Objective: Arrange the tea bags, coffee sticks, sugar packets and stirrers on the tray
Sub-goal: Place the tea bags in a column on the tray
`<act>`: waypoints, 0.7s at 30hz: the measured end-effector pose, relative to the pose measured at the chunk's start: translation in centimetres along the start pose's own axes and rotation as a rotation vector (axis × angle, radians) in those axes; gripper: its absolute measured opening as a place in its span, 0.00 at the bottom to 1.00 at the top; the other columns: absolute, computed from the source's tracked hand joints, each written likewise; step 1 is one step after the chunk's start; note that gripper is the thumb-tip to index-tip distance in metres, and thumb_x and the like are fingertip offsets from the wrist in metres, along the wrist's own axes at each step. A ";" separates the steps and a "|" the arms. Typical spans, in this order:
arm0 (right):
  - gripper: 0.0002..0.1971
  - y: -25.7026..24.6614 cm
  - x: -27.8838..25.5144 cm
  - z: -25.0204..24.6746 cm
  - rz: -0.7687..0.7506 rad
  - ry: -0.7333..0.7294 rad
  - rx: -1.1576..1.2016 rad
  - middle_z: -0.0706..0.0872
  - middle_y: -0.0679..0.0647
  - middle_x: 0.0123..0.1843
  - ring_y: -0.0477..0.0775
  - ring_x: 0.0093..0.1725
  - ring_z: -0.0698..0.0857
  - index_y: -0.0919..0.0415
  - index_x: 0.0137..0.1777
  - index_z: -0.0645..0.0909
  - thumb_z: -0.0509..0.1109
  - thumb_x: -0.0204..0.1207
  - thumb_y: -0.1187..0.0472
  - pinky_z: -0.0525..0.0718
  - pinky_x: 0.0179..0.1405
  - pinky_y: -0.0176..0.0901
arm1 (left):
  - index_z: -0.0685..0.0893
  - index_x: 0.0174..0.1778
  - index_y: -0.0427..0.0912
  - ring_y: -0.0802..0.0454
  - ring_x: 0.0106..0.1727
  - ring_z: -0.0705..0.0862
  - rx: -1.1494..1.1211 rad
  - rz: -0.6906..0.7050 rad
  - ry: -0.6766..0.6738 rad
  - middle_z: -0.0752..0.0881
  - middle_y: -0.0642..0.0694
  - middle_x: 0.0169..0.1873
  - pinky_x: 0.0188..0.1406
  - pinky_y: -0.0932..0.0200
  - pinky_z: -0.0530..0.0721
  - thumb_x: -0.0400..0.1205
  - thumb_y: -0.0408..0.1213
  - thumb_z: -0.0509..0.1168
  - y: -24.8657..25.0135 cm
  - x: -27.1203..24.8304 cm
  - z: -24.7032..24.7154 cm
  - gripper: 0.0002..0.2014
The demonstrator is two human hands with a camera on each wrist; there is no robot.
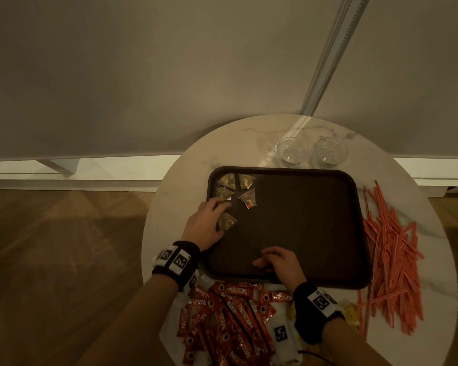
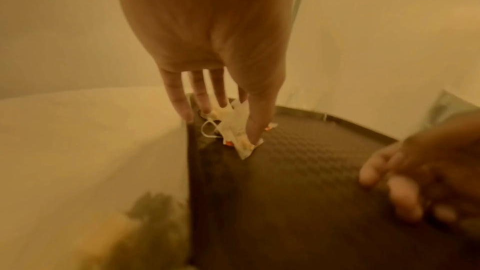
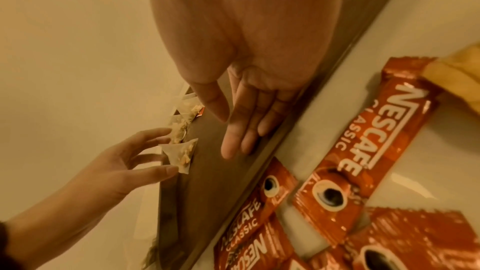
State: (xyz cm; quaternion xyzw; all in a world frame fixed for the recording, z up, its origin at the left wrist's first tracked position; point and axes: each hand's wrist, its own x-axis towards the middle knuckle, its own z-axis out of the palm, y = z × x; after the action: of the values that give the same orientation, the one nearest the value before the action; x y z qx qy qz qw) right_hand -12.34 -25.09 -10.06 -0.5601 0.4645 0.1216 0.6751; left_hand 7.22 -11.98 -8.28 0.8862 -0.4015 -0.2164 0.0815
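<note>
Head view: the left hand (image 1: pixel 205 223) reaches over the left rim of the dark tray (image 1: pixel 302 233), fingers spread and laid on a pyramid tea bag (image 1: pixel 227 221). Four more tea bags (image 1: pixel 246 192) lie clustered in the tray's far left corner. The right hand (image 1: pixel 278 260) rests palm down on the tray's near edge, fingers relaxed and holding nothing. On the round bench (image 1: pixel 169 207), Nescafe coffee sticks (image 1: pixel 230 313) lie heaped near the tray's front, orange stirrers (image 1: pixel 391 260) are piled to its right, and two glass cups (image 1: pixel 292 150) stand behind it.

Left wrist view: the fingers (image 2: pixel 179 98) extend downward and apart; the thumb presses the tea bag (image 2: pixel 233 128) against the tray floor (image 2: pixel 311 171) just inside the rim.

Right wrist view: the right fingers (image 3: pixel 233 141) are straight, close together, resting on the tray surface (image 3: pixel 207 171) near its rim. Coffee sticks (image 3: pixel 363 151) lie on the bench beside it.
</note>
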 end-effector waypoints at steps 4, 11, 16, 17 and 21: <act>0.09 0.3 -0.1 -0.1 0.013 0.010 0.047 0.94 0.55 0.39 0.45 0.43 0.91 0.66 0.55 0.80 0.58 0.86 0.68 0.80 0.42 0.38 | 0.78 0.72 0.55 0.51 0.67 0.73 0.116 0.131 -0.115 0.76 0.53 0.68 0.63 0.56 0.75 0.80 0.42 0.72 -0.2 2.1 0.1 0.24; 0.07 0.6 0.0 0.0 0.014 0.046 0.077 0.94 0.57 0.40 0.50 0.46 0.91 0.66 0.52 0.81 0.60 0.86 0.67 0.83 0.45 0.39 | 0.82 0.66 0.51 0.50 0.63 0.78 0.167 0.030 0.056 0.81 0.51 0.63 0.55 0.54 0.78 0.81 0.50 0.69 -0.2 3.5 0.3 0.18; 0.07 0.6 -0.1 0.3 0.012 0.069 0.093 0.93 0.58 0.39 0.48 0.43 0.92 0.68 0.51 0.81 0.61 0.85 0.68 0.84 0.47 0.39 | 0.79 0.70 0.53 0.52 0.59 0.82 0.147 0.010 0.124 0.81 0.52 0.63 0.50 0.54 0.83 0.78 0.59 0.69 -0.1 3.5 -0.1 0.26; 0.07 0.6 -0.1 0.3 0.011 0.072 0.096 0.93 0.58 0.39 0.48 0.42 0.92 0.68 0.51 0.81 0.61 0.85 0.68 0.84 0.46 0.39 | 0.79 0.70 0.53 0.52 0.59 0.82 0.155 0.032 0.113 0.81 0.53 0.64 0.50 0.55 0.83 0.78 0.59 0.70 -0.2 3.4 -0.2 0.26; 0.07 0.7 -0.1 0.3 0.010 0.085 0.091 0.93 0.57 0.39 0.50 0.44 0.92 0.68 0.52 0.81 0.62 0.84 0.68 0.84 0.47 0.39 | 0.82 0.68 0.54 0.52 0.60 0.83 0.186 0.110 0.011 0.81 0.54 0.64 0.51 0.58 0.81 0.79 0.52 0.71 -0.9 3.0 -0.6 0.21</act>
State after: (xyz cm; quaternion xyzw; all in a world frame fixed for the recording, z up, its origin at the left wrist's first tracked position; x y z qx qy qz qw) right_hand -12.74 -24.50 -10.46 -0.5312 0.5005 0.0799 0.6790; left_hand 9.83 -13.69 -8.99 0.8677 -0.4674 -0.1685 0.0131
